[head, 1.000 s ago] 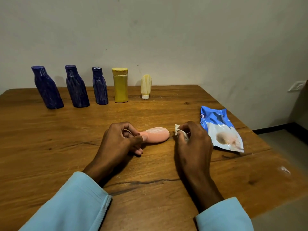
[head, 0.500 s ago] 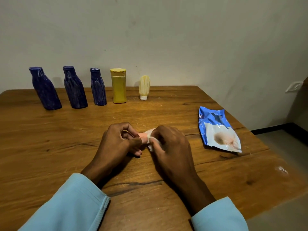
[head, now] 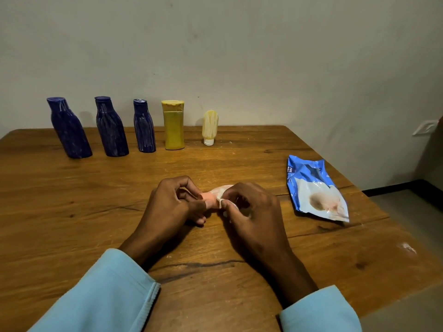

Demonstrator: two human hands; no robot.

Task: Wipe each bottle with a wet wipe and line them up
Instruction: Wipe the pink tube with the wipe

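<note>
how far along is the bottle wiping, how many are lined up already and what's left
Five look done: three dark blue bottles, a yellow bottle and a small cream tube stand in a row at the back of the wooden table. In hand: the left hand holds a pink bottle while the right hand rubs it with a white wet wipe. Left: finishing it and adding it to the row.

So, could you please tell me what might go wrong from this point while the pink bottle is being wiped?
The pink bottle lies between both hands above the table; the left hand pinches one end only, so it may slip as the right hand rubs with the wet wipe.

Setting it into the row could knock the small cream tube, which stands on its narrow cap.

The wipes packet lies close to the table's right edge and could be nudged off.
</note>
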